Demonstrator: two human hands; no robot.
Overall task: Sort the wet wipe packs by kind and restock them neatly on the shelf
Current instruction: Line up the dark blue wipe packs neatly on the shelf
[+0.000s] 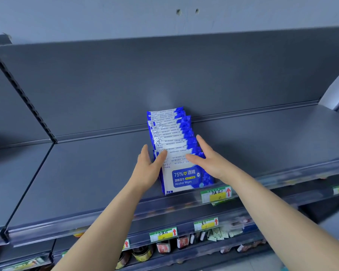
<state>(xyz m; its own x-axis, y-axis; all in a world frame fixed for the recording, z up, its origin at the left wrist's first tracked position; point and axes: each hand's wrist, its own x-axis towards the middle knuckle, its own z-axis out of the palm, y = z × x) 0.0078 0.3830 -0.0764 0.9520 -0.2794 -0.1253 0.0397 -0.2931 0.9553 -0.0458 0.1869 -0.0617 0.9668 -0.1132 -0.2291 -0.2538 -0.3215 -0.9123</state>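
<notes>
Dark jars [163,248] stand beneath yellow-green price labels [163,234] bearing red arrows.

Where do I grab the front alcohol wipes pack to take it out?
Pinch the front pack by its two blue side edges, from the front: it stands face out with the row close behind, so only sides and top are free.

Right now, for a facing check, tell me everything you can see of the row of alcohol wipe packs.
The row of alcohol wipe packs stands on edge in one file, from the front lip of the shelf back to the rear panel, packs leaning back. Glossy white film, blue ends; the front pack reads "75%" and "Alcohol Wipes". The left hand and right hand press open against its sides near the front.
</notes>
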